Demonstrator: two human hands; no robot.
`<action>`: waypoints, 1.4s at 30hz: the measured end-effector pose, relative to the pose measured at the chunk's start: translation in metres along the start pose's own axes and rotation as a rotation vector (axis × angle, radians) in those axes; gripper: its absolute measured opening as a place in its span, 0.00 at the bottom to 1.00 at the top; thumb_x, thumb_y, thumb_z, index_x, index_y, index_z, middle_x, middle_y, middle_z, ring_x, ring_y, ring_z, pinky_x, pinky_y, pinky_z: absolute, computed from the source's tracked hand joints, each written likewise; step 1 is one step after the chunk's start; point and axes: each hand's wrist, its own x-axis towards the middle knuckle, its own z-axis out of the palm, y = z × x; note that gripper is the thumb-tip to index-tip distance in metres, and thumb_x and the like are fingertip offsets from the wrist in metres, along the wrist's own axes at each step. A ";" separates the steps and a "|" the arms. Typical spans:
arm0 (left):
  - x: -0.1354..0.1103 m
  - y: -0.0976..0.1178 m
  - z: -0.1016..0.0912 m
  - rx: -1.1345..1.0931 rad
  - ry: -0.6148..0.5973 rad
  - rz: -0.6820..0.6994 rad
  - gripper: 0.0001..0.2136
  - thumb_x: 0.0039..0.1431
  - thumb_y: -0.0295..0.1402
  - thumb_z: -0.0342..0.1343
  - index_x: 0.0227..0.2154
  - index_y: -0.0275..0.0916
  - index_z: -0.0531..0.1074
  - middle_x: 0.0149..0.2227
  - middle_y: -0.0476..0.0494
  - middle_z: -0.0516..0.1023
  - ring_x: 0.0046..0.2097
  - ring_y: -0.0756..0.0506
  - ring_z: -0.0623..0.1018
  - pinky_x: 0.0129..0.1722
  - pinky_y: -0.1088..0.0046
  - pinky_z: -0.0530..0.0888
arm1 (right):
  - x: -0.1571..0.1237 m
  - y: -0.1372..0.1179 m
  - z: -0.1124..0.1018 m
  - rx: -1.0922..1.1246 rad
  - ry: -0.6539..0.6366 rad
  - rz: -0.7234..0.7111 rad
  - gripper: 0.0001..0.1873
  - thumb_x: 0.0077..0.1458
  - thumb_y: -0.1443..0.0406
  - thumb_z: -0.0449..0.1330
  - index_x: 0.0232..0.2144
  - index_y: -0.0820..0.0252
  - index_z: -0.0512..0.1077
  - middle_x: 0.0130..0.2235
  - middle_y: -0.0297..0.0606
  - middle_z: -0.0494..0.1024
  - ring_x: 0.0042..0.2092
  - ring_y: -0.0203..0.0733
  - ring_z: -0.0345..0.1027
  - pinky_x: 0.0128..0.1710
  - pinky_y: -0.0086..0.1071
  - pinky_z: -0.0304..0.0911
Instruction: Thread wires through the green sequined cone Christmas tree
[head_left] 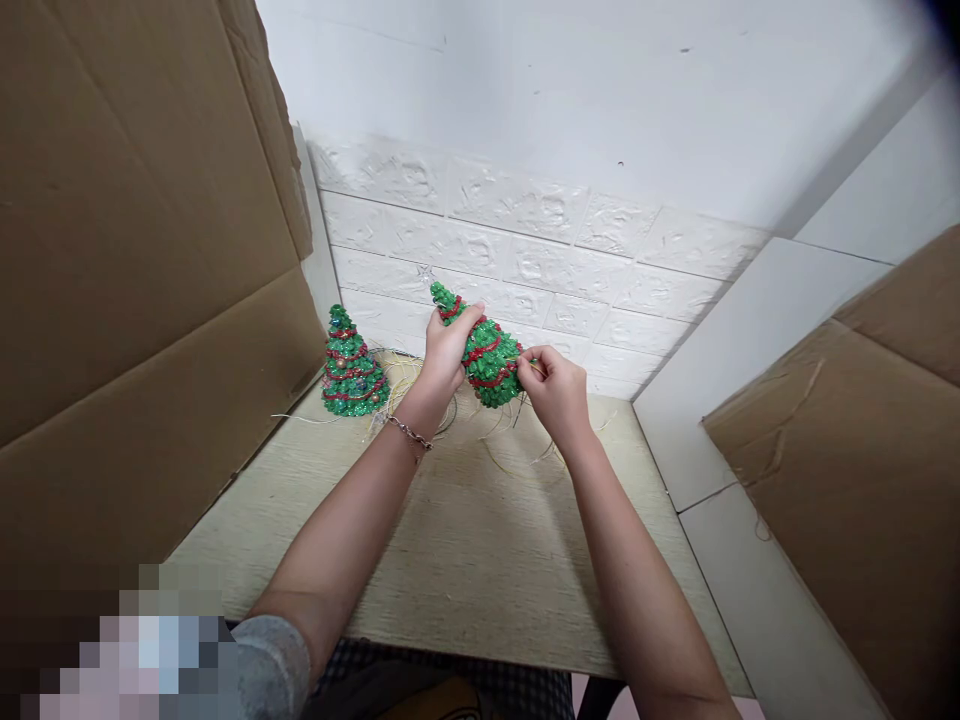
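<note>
Find the glittery green, cone-shaped ornamental tree with red garland [487, 350] held up above the pale, wood-grained worktop [450, 560], near the white brick-patterned wall [637, 240]. Judge it light enough for one hand and fairly stiff, with a knobbly surface unlikely to slip but small pieces apt to snag or loosen under a hard squeeze. Best taken around the narrower upper part, as with the left hand [448, 350]: fingers wrapped on the tree there, thumb laid across it. Avoid pressing the thin, star-shaped topper [425, 273], probably the most fragile part. See the right hand [555, 385] at the wide lower end, fingers pinched together on a thin yellowish strand [537, 370]; too small to tell where fastened. Read the long axis as a slant, tip up and to the left, broad base down and to the right. Compare the second green cone-shaped tree with red garland [351, 375], upright on the worktop at the left, near a loose tangle of thin pale strands [403, 378].
</note>
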 end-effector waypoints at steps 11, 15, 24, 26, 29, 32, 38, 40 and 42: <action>-0.005 -0.001 0.004 0.055 0.011 0.046 0.15 0.40 0.32 0.64 0.28 0.39 0.63 0.25 0.52 0.67 0.25 0.53 0.68 0.24 0.74 0.68 | -0.001 -0.002 -0.003 -0.176 -0.078 -0.142 0.14 0.55 0.66 0.51 0.30 0.60 0.77 0.29 0.39 0.74 0.31 0.40 0.67 0.33 0.33 0.59; -0.003 -0.002 0.002 0.067 0.018 0.054 0.14 0.40 0.31 0.64 0.28 0.39 0.63 0.25 0.52 0.67 0.25 0.53 0.68 0.25 0.74 0.68 | -0.001 -0.003 -0.001 -0.152 -0.050 -0.235 0.17 0.51 0.71 0.49 0.34 0.62 0.78 0.31 0.41 0.73 0.34 0.40 0.67 0.35 0.34 0.62; -0.005 -0.001 0.004 0.086 0.016 0.090 0.13 0.41 0.31 0.64 0.27 0.39 0.64 0.26 0.51 0.68 0.26 0.52 0.69 0.26 0.74 0.69 | 0.002 -0.003 -0.009 -0.105 -0.113 -0.148 0.18 0.52 0.71 0.49 0.44 0.60 0.70 0.33 0.38 0.76 0.33 0.38 0.68 0.35 0.31 0.60; -0.006 -0.003 0.003 0.101 0.008 0.124 0.13 0.41 0.31 0.64 0.27 0.39 0.64 0.26 0.51 0.68 0.26 0.52 0.70 0.26 0.74 0.69 | 0.001 -0.006 -0.011 -0.121 -0.153 -0.135 0.18 0.53 0.72 0.48 0.44 0.59 0.69 0.33 0.37 0.76 0.32 0.38 0.68 0.35 0.31 0.59; -0.005 -0.008 0.002 0.139 -0.006 0.164 0.13 0.41 0.31 0.65 0.27 0.39 0.66 0.27 0.49 0.69 0.28 0.51 0.71 0.28 0.74 0.69 | -0.001 -0.009 -0.010 -0.166 -0.202 -0.134 0.18 0.54 0.72 0.47 0.45 0.59 0.68 0.34 0.39 0.77 0.34 0.39 0.68 0.34 0.31 0.59; -0.005 -0.012 0.002 0.154 -0.013 0.171 0.14 0.40 0.29 0.66 0.28 0.39 0.67 0.29 0.49 0.70 0.31 0.50 0.72 0.30 0.74 0.70 | -0.002 -0.009 -0.007 -0.243 -0.227 -0.144 0.18 0.55 0.72 0.46 0.46 0.59 0.68 0.37 0.42 0.77 0.36 0.43 0.69 0.35 0.33 0.59; -0.007 -0.002 0.006 0.082 0.035 0.155 0.14 0.41 0.31 0.65 0.28 0.39 0.64 0.26 0.51 0.69 0.27 0.52 0.71 0.27 0.75 0.69 | 0.000 -0.007 -0.006 -0.185 -0.133 -0.238 0.14 0.57 0.70 0.49 0.43 0.63 0.70 0.41 0.46 0.75 0.43 0.45 0.68 0.42 0.36 0.63; -0.007 0.003 0.006 0.011 0.068 0.133 0.14 0.41 0.32 0.64 0.28 0.39 0.63 0.26 0.52 0.69 0.27 0.52 0.70 0.27 0.74 0.69 | 0.001 -0.008 -0.007 -0.131 -0.072 -0.246 0.13 0.57 0.67 0.51 0.44 0.63 0.69 0.42 0.46 0.74 0.45 0.45 0.67 0.43 0.36 0.64; -0.006 0.006 0.004 -0.043 0.095 0.110 0.15 0.41 0.32 0.64 0.29 0.40 0.63 0.27 0.52 0.70 0.28 0.51 0.71 0.28 0.74 0.70 | 0.001 -0.008 -0.008 -0.111 -0.053 -0.237 0.14 0.57 0.65 0.52 0.45 0.61 0.68 0.43 0.46 0.73 0.46 0.45 0.66 0.42 0.37 0.64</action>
